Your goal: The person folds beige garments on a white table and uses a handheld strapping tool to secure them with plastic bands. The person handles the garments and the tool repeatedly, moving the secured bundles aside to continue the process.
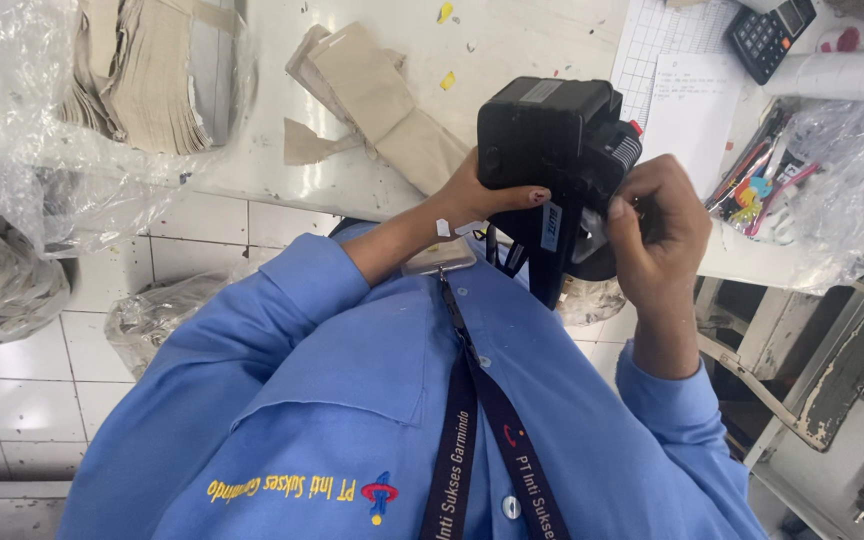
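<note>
While seen from above, a person in a blue shirt holds a black device over the table's near edge.

Device (552, 140): boxy black handheld tool — raised off the table (252, 170), tilted so its underside faces the person.
Left hand (477, 195): closed on the device's side, thumb across its face, steadying it.
Right hand (657, 215): fingers curled, pinching at a small part by the roll, likely adjusting it.
Fabric (377, 100): beige cut pieces near the edge.
Calculator (767, 35): far right corner, on papers.
Bags (12, 130): clear plastic, left side.
</note>
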